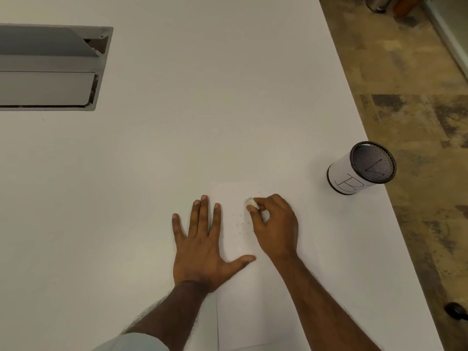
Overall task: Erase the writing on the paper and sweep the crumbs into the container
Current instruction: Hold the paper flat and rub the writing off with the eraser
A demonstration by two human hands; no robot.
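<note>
A white sheet of paper (255, 300) lies on the white table near the front edge, with faint pencil writing (240, 224) in its upper half. My left hand (202, 247) lies flat with spread fingers on the paper's left edge, pressing it down. My right hand (274, 224) pinches a small white eraser (252, 202) against the paper, just above the writing. A cylindrical mesh container (362, 168) wrapped in white paper stands upright to the right, close to the table's right edge. I cannot make out any crumbs.
A grey recessed cable hatch (50, 69) is set into the table at the far left. The table's right edge (374, 148) runs diagonally, with patterned brown floor beyond it. A dark chair castor (455, 310) shows at the lower right.
</note>
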